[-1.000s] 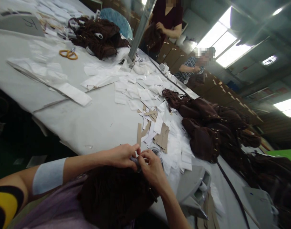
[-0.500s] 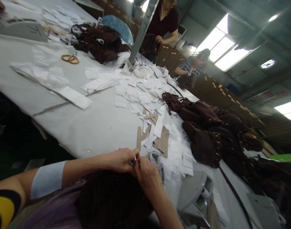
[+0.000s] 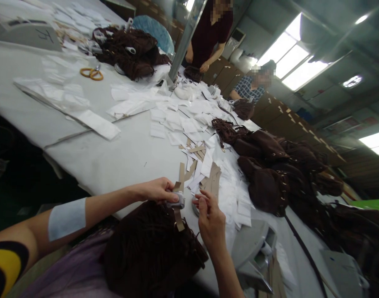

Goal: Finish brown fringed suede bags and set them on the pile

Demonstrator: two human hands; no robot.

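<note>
One brown bag (image 3: pixel 136 252) rests in the person's lap, just below the left hand (image 3: pixel 161 190), and work on it looks partly done. That hand is closed on a small grey wrapped piece (image 3: pixel 176 200) at the bag's top, pinching it between thumb and fingers. A bent cardboard strip (image 3: pixel 178 221) pokes out below the wrapped piece, so that part does not look tidy or finished; the piece is small and dim, and I can't tell whether the wrap is fastened. The right hand (image 3: pixel 212 217) is apart from it, just to the right, fingers loosely curled with nothing visible in them.

Plenty of material is unused: loose cardboard strips (image 3: pixel 212 179) lie just beyond the right hand, and white paper pieces (image 3: pixel 167 120) spread over the counter (image 3: pixel 130 161) farther beyond both hands. A tape dispenser (image 3: pixel 250 248) stands to the right of the right hand. Farther right lies a pile of brown bags (image 3: pixel 267 188); whether those are finished, I can't tell.
</note>
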